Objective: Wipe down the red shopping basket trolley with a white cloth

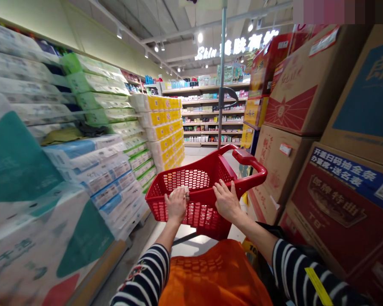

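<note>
A red plastic shopping cart stands sideways in front of me, its basket wall full of small holes and its handle to the right. My left hand is closed on a pale, crumpled cloth, pressed against the near rim of the basket. Farther right, beside the handle, my right hand lies over the same rim, its fingers stretched out and slightly apart. No goods show in the visible part of the basket. The cart's lower frame is mostly hidden by my orange apron.
Stacked tissue packs line the left side, with yellow-and-white packs beyond. Large cartons stand close on the right. A metal pole rises behind the cart. Shelves of small goods cross the back.
</note>
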`<action>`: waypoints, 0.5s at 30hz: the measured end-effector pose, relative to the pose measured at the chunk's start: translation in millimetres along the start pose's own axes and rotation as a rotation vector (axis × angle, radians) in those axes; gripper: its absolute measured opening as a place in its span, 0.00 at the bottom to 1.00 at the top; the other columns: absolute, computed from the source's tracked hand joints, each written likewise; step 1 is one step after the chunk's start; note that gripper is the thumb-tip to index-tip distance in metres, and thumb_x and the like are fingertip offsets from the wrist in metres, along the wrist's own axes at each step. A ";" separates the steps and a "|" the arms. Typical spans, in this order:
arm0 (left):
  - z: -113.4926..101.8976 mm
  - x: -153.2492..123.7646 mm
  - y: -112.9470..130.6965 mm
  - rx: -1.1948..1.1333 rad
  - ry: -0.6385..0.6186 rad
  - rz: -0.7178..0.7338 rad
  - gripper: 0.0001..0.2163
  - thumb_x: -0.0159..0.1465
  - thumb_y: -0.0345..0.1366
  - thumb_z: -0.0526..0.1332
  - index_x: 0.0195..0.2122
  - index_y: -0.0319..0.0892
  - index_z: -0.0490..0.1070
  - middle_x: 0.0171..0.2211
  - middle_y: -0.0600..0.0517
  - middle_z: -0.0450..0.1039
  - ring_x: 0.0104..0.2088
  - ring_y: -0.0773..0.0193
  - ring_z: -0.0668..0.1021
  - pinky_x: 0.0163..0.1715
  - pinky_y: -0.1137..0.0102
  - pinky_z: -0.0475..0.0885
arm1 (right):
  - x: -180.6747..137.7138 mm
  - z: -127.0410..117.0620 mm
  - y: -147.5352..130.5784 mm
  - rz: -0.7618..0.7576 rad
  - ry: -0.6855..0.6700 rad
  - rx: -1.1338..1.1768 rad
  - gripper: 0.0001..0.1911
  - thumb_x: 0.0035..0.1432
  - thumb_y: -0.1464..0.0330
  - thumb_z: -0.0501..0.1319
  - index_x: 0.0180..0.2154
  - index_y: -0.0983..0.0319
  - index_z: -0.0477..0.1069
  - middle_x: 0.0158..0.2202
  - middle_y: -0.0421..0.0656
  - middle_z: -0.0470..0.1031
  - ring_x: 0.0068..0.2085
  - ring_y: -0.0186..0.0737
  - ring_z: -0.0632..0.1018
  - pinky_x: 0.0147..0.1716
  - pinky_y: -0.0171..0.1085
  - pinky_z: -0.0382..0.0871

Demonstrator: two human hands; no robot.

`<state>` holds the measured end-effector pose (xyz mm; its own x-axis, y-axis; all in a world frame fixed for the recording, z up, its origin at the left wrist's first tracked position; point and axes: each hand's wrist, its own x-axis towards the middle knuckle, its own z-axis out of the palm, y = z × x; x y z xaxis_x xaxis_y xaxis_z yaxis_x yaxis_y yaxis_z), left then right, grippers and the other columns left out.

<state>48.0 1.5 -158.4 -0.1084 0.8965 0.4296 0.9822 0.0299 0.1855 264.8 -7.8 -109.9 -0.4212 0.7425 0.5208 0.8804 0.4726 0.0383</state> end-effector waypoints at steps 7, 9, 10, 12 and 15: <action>8.0 2.8 -29.5 -0.043 0.098 0.065 0.19 0.63 0.35 0.47 0.56 0.47 0.61 0.57 0.47 0.63 0.57 0.56 0.63 0.59 0.45 0.40 | -3.3 5.1 0.2 -0.055 -0.015 -0.014 0.26 0.51 0.75 0.51 0.54 0.67 0.64 0.58 0.50 0.62 0.60 0.50 0.57 0.59 0.58 0.30; 8.5 2.7 -64.7 -0.022 0.147 -0.081 0.19 0.62 0.34 0.48 0.55 0.44 0.62 0.56 0.45 0.64 0.56 0.56 0.64 0.58 0.46 0.43 | -5.2 5.7 0.9 -0.055 -0.011 -0.012 0.26 0.52 0.74 0.51 0.54 0.67 0.64 0.58 0.50 0.62 0.60 0.50 0.57 0.59 0.58 0.30; 8.5 2.9 -79.8 -0.018 0.161 -0.167 0.19 0.62 0.33 0.48 0.55 0.43 0.61 0.55 0.44 0.64 0.55 0.56 0.65 0.58 0.47 0.46 | -5.8 5.9 0.4 -0.050 -0.009 -0.010 0.26 0.52 0.74 0.52 0.54 0.67 0.64 0.58 0.51 0.62 0.60 0.51 0.57 0.58 0.58 0.30; 8.0 3.8 -97.9 -0.025 0.170 -0.285 0.20 0.62 0.33 0.47 0.55 0.41 0.61 0.55 0.43 0.65 0.53 0.56 0.67 0.57 0.48 0.50 | -6.1 5.7 -1.7 -0.036 -0.011 -0.002 0.26 0.52 0.74 0.52 0.54 0.68 0.64 0.58 0.51 0.61 0.60 0.51 0.57 0.58 0.58 0.30; 6.9 6.8 -86.8 -0.032 0.166 -0.251 0.19 0.63 0.34 0.46 0.54 0.41 0.62 0.54 0.44 0.66 0.53 0.55 0.67 0.57 0.48 0.50 | -4.1 1.8 -3.4 -0.045 -0.032 0.007 0.26 0.52 0.74 0.51 0.54 0.68 0.63 0.58 0.51 0.62 0.60 0.51 0.57 0.59 0.58 0.30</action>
<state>-36.9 8.1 -177.7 -0.3732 0.7784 0.5047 0.9165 0.2250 0.3306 263.2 -11.6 -113.7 -0.4674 0.7352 0.4910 0.8589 0.5092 0.0552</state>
